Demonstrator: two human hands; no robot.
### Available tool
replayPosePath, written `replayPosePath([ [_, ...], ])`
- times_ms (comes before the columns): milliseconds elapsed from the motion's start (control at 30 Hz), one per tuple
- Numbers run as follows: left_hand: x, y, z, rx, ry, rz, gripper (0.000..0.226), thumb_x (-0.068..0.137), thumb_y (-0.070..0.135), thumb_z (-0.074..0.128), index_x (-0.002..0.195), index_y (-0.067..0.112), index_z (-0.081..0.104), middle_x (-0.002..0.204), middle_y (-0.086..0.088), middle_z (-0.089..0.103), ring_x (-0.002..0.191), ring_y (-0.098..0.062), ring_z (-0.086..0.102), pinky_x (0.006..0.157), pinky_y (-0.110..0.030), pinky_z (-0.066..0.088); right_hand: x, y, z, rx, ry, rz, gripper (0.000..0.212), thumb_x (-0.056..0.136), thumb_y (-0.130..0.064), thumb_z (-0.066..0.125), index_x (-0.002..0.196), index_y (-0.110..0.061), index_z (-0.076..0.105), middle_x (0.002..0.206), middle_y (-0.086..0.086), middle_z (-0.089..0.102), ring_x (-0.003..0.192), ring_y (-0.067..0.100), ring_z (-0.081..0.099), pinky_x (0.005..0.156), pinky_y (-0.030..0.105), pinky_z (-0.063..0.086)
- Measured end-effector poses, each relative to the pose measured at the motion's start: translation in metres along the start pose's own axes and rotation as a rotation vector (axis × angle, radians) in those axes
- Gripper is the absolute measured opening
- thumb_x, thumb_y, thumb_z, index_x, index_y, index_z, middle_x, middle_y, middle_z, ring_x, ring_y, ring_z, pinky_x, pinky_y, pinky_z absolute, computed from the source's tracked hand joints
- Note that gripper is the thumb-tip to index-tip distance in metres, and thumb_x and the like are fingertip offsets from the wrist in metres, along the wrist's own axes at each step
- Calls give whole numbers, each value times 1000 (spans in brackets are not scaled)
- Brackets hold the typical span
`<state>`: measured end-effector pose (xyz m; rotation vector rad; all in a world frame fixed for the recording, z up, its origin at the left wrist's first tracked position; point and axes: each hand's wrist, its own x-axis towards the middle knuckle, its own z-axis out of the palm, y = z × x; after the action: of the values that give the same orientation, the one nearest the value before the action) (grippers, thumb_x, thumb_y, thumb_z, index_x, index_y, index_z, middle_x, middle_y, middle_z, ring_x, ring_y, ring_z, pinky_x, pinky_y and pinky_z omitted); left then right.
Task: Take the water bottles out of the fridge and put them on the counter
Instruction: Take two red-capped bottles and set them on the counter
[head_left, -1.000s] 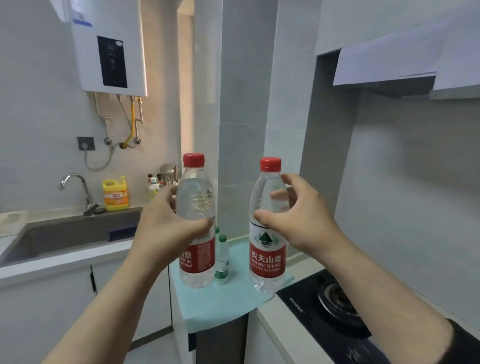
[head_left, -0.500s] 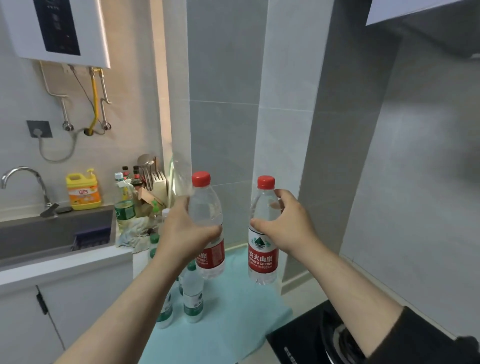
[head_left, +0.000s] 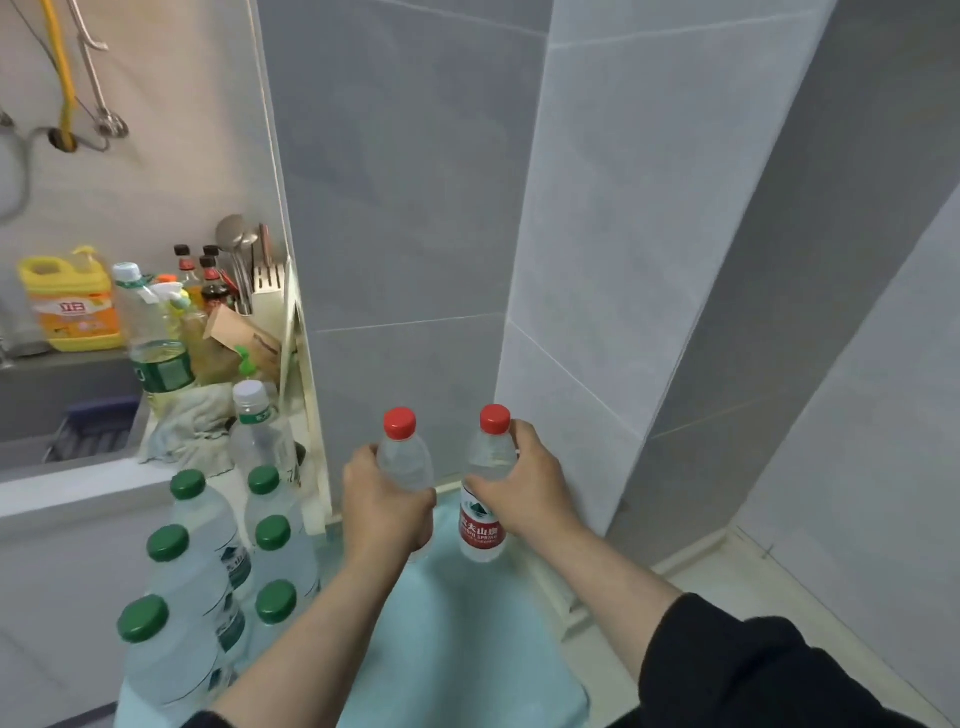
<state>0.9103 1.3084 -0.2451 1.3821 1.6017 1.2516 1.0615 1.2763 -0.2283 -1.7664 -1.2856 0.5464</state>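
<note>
Each hand grips one red-capped bottle round its shoulder: the left hand (head_left: 387, 501) wraps the left bottle (head_left: 406, 460), the right hand (head_left: 524, 493) the right bottle (head_left: 483, 527), whose red label shows below the fingers. Both bottles are upright, side by side in the middle of the frame, low over the pale blue mat (head_left: 467, 634) on the desk (head_left: 696, 577). Whether their bases touch it I cannot tell. They are held high, I'd say, so the bases land flat, right of the green-capped bottles (head_left: 208, 551) crowding the lower left.
</note>
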Motion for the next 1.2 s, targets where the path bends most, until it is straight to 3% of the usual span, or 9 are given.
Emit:
replayPosePath([
  [67, 13, -23, 18, 15, 13, -55, 33, 62, 6, 71, 80, 24, 50, 80, -3, 62, 59, -12, 59, 40, -23, 39, 17, 16, 20, -4, -4, 17, 50, 65, -28, 80, 107, -39, 53, 90, -16, 67, 78, -9, 60, 57, 7, 40],
  [300, 44, -84, 63, -2, 100, -147, 15, 69, 14, 62, 83, 14, 54, 82, -12, 63, 71, -33, 64, 56, -47, 56, 52, 52, 80, 27, -37, 34, 50, 70, -27, 79, 111, -41, 53, 94, -17, 66, 80, -17, 58, 60, 1, 40],
  [433, 63, -99, 65, -7, 252, -135, 11, 73, 8, 59, 82, 8, 55, 82, -13, 60, 78, -37, 59, 57, -40, 50, 70, 60, 102, 0, -77, 15, 59, 69, -23, 83, 121, -30, 56, 107, -5, 68, 95, 12, 66, 84, 28, 53],
  [533, 71, -106, 61, -12, 299, -114, 9, 75, 5, 60, 82, 7, 55, 84, -16, 60, 77, -38, 60, 59, -43, 52, 72, 66, 114, -19, -67, -13, 55, 67, -21, 84, 115, -27, 58, 105, -3, 69, 96, 18, 66, 85, 33, 53],
  [933, 65, -96, 57, -26, 207, -232, 62, 72, 7, 68, 131, 8, 47, 120, -13, 53, 115, -39, 53, 91, -49, 50, 74, 71, 121, -10, -121, 24, 58, 68, -24, 83, 118, -15, 55, 112, 8, 64, 105, 27, 62, 89, 45, 52],
  [1000, 62, -84, 51, -62, 197, -199, 85, 70, 9, 77, 145, 10, 37, 139, -14, 48, 131, -32, 44, 105, -43, 41, 71, 66, 117, 13, -111, 14, 64, 68, -25, 83, 124, -19, 53, 119, 5, 61, 112, 23, 59, 96, 43, 50],
  [1067, 56, -63, 43, -97, 191, -110, 100, 70, 16, 84, 152, 13, 27, 151, -5, 38, 140, -11, 35, 111, -23, 30, 67, 56, 107, 38, -88, 6, 75, 71, -35, 81, 137, -23, 46, 136, 1, 54, 126, 17, 52, 105, 36, 44],
  [1133, 49, -35, 32, -169, 168, 26, 106, 69, 26, 85, 155, 17, 23, 147, 13, 31, 122, 31, 26, 94, 7, 20, 59, 37, 90, 55, -52, -15, 86, 73, -52, 73, 146, -25, 38, 150, -3, 44, 138, 11, 40, 111, 30, 35],
  [1200, 39, -2, 11, -261, 136, 139, 108, 64, 41, 79, 155, 27, 23, 147, 22, 29, 118, 35, 24, 88, 9, 23, 49, 11, 69, 81, -2, -80, 90, 72, -63, 63, 149, -26, 35, 153, -5, 41, 141, 7, 37, 113, 31, 33],
])
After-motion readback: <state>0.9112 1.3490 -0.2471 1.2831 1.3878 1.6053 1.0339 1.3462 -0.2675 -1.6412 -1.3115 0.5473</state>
